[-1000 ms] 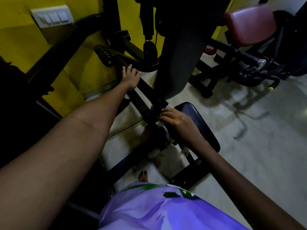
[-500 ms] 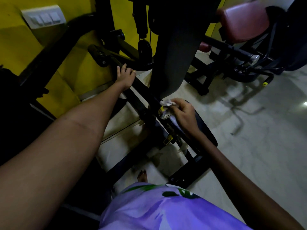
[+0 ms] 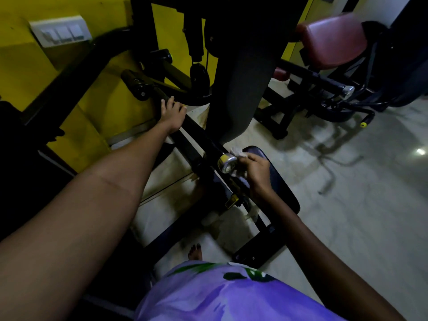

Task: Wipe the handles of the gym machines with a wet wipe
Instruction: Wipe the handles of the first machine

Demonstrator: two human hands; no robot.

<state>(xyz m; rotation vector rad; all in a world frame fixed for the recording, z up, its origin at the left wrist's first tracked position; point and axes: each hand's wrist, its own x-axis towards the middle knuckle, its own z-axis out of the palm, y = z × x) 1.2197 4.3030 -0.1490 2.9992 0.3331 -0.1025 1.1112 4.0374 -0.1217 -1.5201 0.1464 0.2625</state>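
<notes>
Right hand [image 3: 254,169] pinches a wipe [image 3: 238,152] against the bar's metal end [image 3: 227,163]; the bar [image 3: 196,133] runs toward upper left, where the left hand [image 3: 172,114] rests on it, fingers straight.

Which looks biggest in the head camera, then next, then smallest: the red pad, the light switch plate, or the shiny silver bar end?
1. Red pad
2. Light switch plate
3. Silver bar end, though it is nearer the camera

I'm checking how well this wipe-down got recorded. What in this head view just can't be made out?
- Wet wipe: mostly bunched inside the right hand; its wetness is not visible.
- Bar under the left hand: black in deep shadow, so its surface and cleanliness are unreadable.
- Silver end cap: its far side is hidden by the wipe and fingers.
- Switch panel: switches are too dim to read.
</notes>
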